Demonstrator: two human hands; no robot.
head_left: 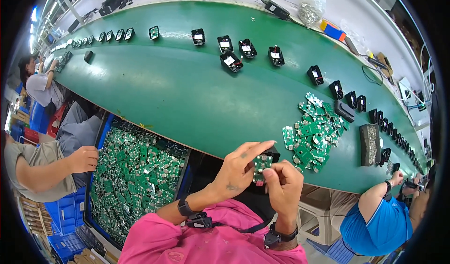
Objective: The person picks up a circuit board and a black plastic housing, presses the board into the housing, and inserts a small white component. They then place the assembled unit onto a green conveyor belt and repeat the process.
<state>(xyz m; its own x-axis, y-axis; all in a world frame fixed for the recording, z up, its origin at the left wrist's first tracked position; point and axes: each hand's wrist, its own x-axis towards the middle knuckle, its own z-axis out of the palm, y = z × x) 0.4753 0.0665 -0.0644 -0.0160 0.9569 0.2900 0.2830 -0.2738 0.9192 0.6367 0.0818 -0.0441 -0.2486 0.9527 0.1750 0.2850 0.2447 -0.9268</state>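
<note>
Above the table's near edge, both my hands hold a small green circuit board [261, 163] with a pink-red piece at its lower end. My left hand [234, 170] grips it from the left, its index finger stretched over the top. My right hand [287, 185] presses its thumb on the board's right side, with the other fingers curled. Behind the board a black plastic part [271, 150], perhaps a housing, shows between my hands, mostly hidden by them. A loose pile of green circuit boards [315, 135] lies on the table just right of my hands.
Open black housings [231, 62] stand in rows along the green table [187, 104]. A worn dark block [370, 145] lies beyond the pile. At my left is a bin full of boards [136, 170]. A co-worker's hand [84, 159] is beside it; another person [377, 217] works at right.
</note>
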